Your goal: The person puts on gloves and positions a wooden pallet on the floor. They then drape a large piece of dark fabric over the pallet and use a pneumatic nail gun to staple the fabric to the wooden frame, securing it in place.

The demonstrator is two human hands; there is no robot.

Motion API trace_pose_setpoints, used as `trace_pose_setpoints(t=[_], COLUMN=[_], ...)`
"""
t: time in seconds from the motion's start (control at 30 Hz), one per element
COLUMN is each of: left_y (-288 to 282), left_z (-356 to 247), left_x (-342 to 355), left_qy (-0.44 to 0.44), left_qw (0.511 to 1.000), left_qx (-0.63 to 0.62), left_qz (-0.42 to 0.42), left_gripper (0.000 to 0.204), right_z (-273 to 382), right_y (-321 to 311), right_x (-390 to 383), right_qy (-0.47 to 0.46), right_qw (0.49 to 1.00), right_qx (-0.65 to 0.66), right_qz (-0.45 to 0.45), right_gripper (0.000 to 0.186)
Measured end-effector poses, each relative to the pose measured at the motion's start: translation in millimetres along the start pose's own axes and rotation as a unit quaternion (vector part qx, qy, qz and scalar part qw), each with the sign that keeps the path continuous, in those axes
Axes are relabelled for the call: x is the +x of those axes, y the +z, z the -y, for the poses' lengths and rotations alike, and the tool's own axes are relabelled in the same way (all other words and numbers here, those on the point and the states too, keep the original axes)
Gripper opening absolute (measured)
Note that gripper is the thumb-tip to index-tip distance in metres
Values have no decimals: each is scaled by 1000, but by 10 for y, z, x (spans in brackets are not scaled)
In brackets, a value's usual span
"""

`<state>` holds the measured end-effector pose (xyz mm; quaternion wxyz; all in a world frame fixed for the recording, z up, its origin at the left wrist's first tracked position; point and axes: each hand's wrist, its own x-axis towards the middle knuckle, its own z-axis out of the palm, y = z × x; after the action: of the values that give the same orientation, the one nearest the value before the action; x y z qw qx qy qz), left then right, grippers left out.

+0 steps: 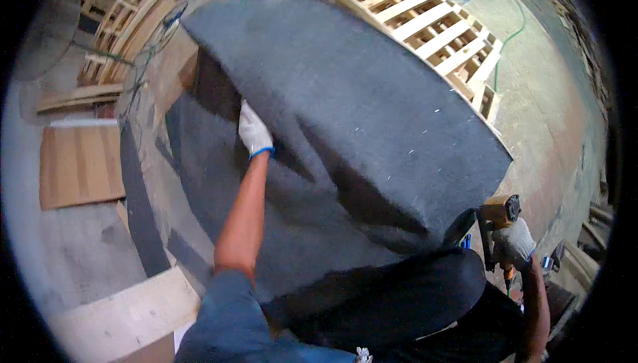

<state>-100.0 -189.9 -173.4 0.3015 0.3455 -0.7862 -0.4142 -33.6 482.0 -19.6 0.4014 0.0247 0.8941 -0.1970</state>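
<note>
A large sheet of dark grey fabric (345, 77) lies in front of me, with deep folds and shadowed hollows across its middle and left. My left hand (254, 131), in a white knit glove with a blue cuff, is closed on the fabric at a fold left of centre. At the right, my gloved right hand (515, 242) grips a staple gun (500, 210) with a tan head and a black magazine. The gun is by the fabric's near right corner. My right fingers are partly hidden.
A slatted wooden frame (442, 36) borders the fabric's far right edge. Brown board (83, 163) lies at the left, a pale plank (126, 313) at the lower left. Wooden frames (126, 27) and cables stand far left. A green hose (515, 34) runs along the floor.
</note>
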Motion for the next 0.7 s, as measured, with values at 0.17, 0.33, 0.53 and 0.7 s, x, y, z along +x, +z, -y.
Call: trace_pose_setpoints(t=[0.17, 0.33, 0.53, 0.7], left_y=[-129, -479, 82, 22], left_z=[618, 2211, 2666, 2625], left_x=[95, -33, -578, -304], left_qy=[226, 44, 8, 57], left_qw=[951, 793, 652, 669], left_qx=[207, 538, 654, 607], left_qz=[49, 283, 384, 425], left_gripper=[43, 55, 67, 60], right_z=[-421, -98, 49, 171], right_y=[18, -29, -89, -74], right_x=[69, 100, -11, -38], right_qy=[-117, -76, -8, -3], right_qw=[989, 994, 997, 998], right_qx=[-91, -73, -71, -54], right_qz=[-27, -18, -14, -43], right_gripper=[34, 32, 27, 22])
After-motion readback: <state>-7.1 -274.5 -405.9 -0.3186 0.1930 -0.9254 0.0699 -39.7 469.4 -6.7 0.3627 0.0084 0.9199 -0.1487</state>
